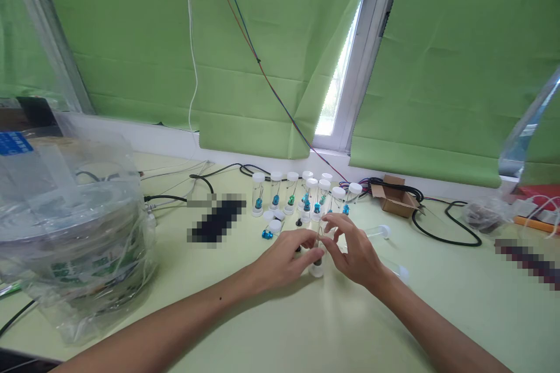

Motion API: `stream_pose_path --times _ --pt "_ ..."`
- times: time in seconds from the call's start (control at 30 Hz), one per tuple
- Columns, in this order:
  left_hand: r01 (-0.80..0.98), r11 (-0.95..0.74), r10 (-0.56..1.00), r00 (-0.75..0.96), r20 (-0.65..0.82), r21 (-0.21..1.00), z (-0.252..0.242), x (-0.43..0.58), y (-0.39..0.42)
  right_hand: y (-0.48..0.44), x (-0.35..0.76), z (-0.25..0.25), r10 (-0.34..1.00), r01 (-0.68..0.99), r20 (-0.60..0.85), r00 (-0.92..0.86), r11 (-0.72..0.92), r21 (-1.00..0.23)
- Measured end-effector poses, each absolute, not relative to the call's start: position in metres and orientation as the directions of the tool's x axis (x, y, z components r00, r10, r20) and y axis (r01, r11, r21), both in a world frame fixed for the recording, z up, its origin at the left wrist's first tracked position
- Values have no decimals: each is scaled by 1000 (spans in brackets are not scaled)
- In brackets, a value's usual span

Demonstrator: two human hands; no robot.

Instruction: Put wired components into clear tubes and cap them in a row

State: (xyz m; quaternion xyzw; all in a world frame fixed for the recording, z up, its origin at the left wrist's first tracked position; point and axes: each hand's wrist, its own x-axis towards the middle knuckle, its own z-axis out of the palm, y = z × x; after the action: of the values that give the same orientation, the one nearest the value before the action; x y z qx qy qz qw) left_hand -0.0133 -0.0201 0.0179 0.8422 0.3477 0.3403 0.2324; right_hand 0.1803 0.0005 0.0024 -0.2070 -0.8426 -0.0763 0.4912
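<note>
My left hand [293, 253] and my right hand [352, 250] meet over the table, fingertips closed around a small part with thin wires [321, 232]. Its dark lower end stands in a white round cap [317, 270]; the fingers partly hide it. Behind my hands, several clear tubes with white caps [275, 192] stand upright, holding blue or green parts with wires. Left of them lies a loose blue part [267, 234] beside a white cap [275, 226]. Two clear tubes lie on their sides near my right hand, one with its white end [385, 231] in sight.
Large round items wrapped in clear plastic [87, 233] occupy the left of the table. An open cardboard box [396, 198] and black cables [459, 242] lie at the back right. Blurred-out dark objects lie on both sides. Green blinds [271, 41] cover the windows behind.
</note>
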Motion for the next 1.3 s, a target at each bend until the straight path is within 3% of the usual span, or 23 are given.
stream_pose_path --times 0.1,0.2,0.3,0.43,0.63,0.97,1.1,1.2,1.3 --pt "460 -665 743 481 464 588 21 -20 -11 1 180 1 289 431 858 -426 898 -89" --pt "627 -586 797 332 504 514 18 -30 3 2 180 0 320 441 851 -417 890 -118" --pt "814 -479 817 276 506 330 13 -41 16 2 180 -1 335 444 851 -405 885 -137" --pt "928 -338 876 251 411 154 10 -47 24 0 178 -1 363 448 851 -379 877 -175" --pt "972 -218 928 180 328 84 8 -46 25 -3 173 -3 388 435 857 -340 873 -222" --pt "951 -267 921 204 331 155 4 -49 26 -6 167 -5 537 427 776 -330 818 -385" --pt "925 -327 885 228 407 193 6 -47 22 -6 167 -5 583 413 747 -320 795 -444" --pt "850 -429 828 236 508 305 11 -42 16 -6 165 -8 621 401 715 -322 773 -491" --pt "672 -528 803 196 563 519 19 -35 10 -6 162 -10 660 401 677 -325 745 -534"
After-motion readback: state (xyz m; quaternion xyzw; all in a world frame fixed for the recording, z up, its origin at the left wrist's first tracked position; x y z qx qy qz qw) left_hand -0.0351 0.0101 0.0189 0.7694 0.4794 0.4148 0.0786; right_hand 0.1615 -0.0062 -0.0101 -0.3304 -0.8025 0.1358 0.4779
